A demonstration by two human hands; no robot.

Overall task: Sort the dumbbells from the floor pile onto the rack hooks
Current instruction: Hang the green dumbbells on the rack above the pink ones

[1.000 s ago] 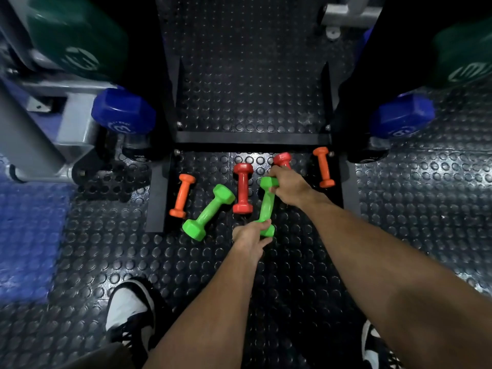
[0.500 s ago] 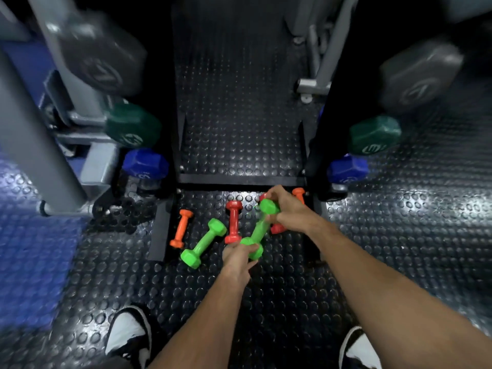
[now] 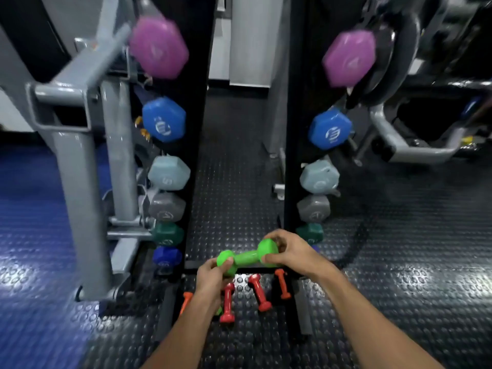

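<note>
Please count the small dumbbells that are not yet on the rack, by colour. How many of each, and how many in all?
Green: 2, the green dumbbell held between left hand and right hand, and the floor green dumbbell, mostly hidden by the left forearm
Red: 2, left red dumbbell, right red dumbbell
Orange: 2, left orange dumbbell, right orange dumbbell
Total: 6

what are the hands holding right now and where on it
A green dumbbell, held by both hands above the floor. The left hand grips its left head, and the right hand grips its right head. The bar between them is bare.
</note>
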